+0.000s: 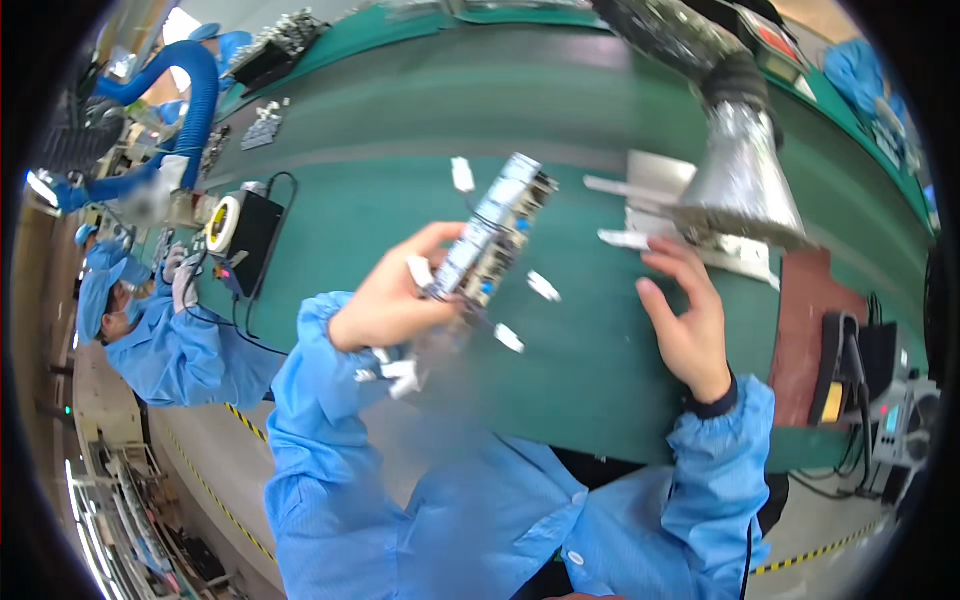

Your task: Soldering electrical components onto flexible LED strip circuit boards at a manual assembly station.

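My left hand [385,300] grips a long circuit board assembly [495,225] with blue and grey components, holding it tilted above the green bench mat [420,130]. Thin wires with white connectors [400,375] hang from the board near my wrist. My right hand [690,310] rests on the mat with fingers apart, its fingertips close to a white strip [625,239] beside a metal fixture plate [660,185]. Small white plastic pieces [543,286] lie on the mat between both hands.
A silver fume-extraction hood [740,170] on a flexible duct hangs over the fixture. A soldering station [850,375] stands at the right. A black box with a tape roll [240,230] sits left. A co-worker in blue [165,335] sits at far left.
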{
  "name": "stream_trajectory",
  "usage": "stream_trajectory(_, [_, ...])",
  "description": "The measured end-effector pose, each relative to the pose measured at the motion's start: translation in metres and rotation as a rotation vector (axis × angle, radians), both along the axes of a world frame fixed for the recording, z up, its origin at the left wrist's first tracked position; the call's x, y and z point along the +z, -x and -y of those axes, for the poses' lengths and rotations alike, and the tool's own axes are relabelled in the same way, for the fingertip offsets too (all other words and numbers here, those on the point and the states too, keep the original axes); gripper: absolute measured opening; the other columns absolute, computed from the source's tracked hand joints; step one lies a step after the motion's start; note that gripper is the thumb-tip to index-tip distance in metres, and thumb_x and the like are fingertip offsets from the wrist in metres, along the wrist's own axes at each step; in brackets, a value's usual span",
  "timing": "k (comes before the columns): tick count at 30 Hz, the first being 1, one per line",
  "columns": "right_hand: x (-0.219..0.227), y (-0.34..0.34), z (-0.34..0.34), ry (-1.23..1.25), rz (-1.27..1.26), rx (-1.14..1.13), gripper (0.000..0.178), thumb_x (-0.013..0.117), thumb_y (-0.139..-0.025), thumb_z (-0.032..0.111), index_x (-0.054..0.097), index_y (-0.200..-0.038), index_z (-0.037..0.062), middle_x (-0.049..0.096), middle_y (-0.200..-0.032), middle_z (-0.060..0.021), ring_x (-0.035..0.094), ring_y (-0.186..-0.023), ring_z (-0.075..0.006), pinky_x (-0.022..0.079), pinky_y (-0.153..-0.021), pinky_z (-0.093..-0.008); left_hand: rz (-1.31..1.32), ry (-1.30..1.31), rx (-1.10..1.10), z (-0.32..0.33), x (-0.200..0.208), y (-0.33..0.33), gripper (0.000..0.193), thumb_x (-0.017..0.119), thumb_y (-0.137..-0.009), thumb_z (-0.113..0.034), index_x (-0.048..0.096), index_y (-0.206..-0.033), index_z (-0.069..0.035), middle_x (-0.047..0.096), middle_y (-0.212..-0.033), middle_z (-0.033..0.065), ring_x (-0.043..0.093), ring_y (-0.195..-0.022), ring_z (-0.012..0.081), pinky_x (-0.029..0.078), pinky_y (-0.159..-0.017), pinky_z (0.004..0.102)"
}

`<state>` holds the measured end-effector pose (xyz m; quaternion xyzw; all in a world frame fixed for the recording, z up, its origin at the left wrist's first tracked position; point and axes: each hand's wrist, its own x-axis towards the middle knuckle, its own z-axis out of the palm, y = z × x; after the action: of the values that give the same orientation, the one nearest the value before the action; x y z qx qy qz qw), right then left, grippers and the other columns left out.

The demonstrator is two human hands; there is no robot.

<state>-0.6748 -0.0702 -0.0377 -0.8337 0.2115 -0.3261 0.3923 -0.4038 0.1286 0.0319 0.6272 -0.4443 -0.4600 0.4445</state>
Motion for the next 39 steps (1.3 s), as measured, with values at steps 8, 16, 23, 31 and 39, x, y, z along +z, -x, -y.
stream_trajectory(8, [0.021,0.080,-0.020,-0.690,0.057,-0.059,0.036,0.057,-0.097,0.002,0.053,-0.133,-0.0027,0.066,-0.117,-0.0098,0.062,-0.104,-0.0136,0.050,-0.089,-0.0279,0.367,-0.006,-0.452,0.046,-0.007,0.118,0.062,0.066,-0.082,-0.006,0.046,-0.141,-0.007,0.063,-0.124,0.0182,0.064,-0.108,0.0392,0.052,-0.091,0.0429])
stream_trajectory(16, [0.002,0.147,-0.027,-0.406,-0.108,-0.342,0.027,0.061,-0.095,0.001,0.062,-0.121,-0.0032,0.066,-0.106,-0.0062,0.060,-0.096,-0.0119,0.047,-0.088,-0.0245,0.699,0.190,-0.515,0.088,-0.009,0.144,0.065,0.065,-0.082,-0.010,0.045,-0.145,-0.012,0.062,-0.128,0.0170,0.062,-0.110,0.0377,0.053,-0.089,0.0435])
stream_trajectory(23, [0.002,0.147,-0.033,-0.143,-0.106,-0.356,0.032,0.066,-0.083,-0.005,0.063,-0.114,-0.0015,0.061,-0.110,-0.0114,0.059,-0.100,-0.0213,0.048,-0.090,-0.0316,0.702,0.245,-0.621,0.093,-0.020,0.139,0.075,0.076,-0.081,-0.018,0.042,-0.147,-0.007,0.053,-0.139,0.0200,0.056,-0.121,0.0386,0.047,-0.101,0.0435])
stream_trajectory(31, [0.002,0.142,-0.035,-0.004,-0.272,-0.177,0.032,0.070,-0.076,-0.005,0.065,-0.107,-0.0007,0.060,-0.107,-0.0130,0.057,-0.101,-0.0300,0.047,-0.088,-0.0349,0.664,0.008,-0.370,0.048,-0.019,0.132,0.072,0.076,-0.077,-0.007,0.047,-0.143,-0.004,0.054,-0.137,0.0187,0.055,-0.124,0.0363,0.046,-0.103,0.0396])
stream_trajectory(39, [0.017,0.162,-0.031,-0.036,-0.356,-0.259,0.032,0.071,-0.074,-0.005,0.065,-0.105,-0.0008,0.058,-0.102,-0.0125,0.056,-0.099,-0.0308,0.047,-0.087,-0.0369,1.087,0.302,-0.138,0.042,-0.041,0.136,0.054,0.065,-0.072,0.006,0.062,-0.125,-0.005,0.065,-0.118,0.0122,0.063,-0.107,0.0323,0.050,-0.090,0.0409])
